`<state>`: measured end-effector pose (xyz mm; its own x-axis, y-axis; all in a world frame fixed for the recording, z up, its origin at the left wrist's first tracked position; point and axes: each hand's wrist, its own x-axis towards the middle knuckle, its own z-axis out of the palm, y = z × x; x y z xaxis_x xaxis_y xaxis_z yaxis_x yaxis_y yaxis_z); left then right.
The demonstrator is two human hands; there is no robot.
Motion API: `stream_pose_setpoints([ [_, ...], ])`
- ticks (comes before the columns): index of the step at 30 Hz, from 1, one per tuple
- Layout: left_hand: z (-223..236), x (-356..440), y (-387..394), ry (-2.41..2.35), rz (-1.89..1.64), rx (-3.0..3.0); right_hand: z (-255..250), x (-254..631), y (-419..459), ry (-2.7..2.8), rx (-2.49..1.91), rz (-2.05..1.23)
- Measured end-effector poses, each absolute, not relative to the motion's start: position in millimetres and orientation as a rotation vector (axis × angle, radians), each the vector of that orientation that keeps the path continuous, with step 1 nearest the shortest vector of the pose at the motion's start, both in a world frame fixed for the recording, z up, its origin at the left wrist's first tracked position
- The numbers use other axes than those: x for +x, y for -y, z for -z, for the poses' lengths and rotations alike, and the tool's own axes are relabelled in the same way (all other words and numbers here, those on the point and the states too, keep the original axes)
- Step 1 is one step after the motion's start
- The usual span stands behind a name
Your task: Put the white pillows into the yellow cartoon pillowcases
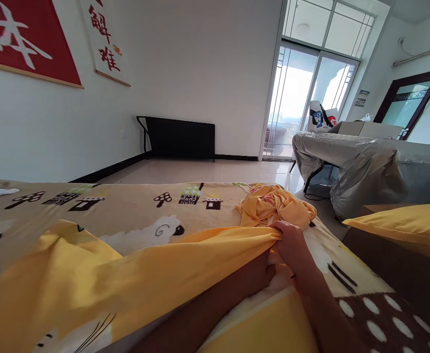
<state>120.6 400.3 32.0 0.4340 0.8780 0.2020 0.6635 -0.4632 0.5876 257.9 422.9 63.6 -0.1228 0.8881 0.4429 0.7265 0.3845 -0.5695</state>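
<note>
A yellow pillowcase (145,269) with a white cartoon print stretches from the lower left toward the middle right, over the bed. My right hand (290,242) pinches its gathered far end between thumb and fingers. Just below, my left hand (268,274) reaches along under the fabric with its fingers curled; what they hold, if anything, is hidden. Pale and yellow cloth (262,323) lies beneath my forearms. Just beyond my right hand sits a crumpled orange-yellow cloth (274,203) with pinkish marks.
The beige blanket (130,203) has sheep and house prints. At right, a yellow pillow (409,225) rests on a brown box. Behind it stands a table under grey plastic sheeting (369,162). A black folded panel (180,139) leans against the far wall, left of glass sliding doors (292,93).
</note>
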Motion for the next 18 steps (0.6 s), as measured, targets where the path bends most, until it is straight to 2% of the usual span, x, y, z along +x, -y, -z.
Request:
stream_pose_setpoints([
  [5, -25.1, 120.1, -402.0, -1.110, -0.800, 2.291, -61.7, 263.0, -427.4, 1.915, -1.473, -0.194],
  [12, -18.4, 115.9, -396.4, -1.408, -0.835, 2.383, -68.6, 268.1, -424.4, 1.943, -1.559, -0.146],
  [18, -15.2, 107.8, -394.6, -1.081, -1.025, 2.410, -71.0, 268.6, -422.7, 1.913, -1.554, -0.205],
])
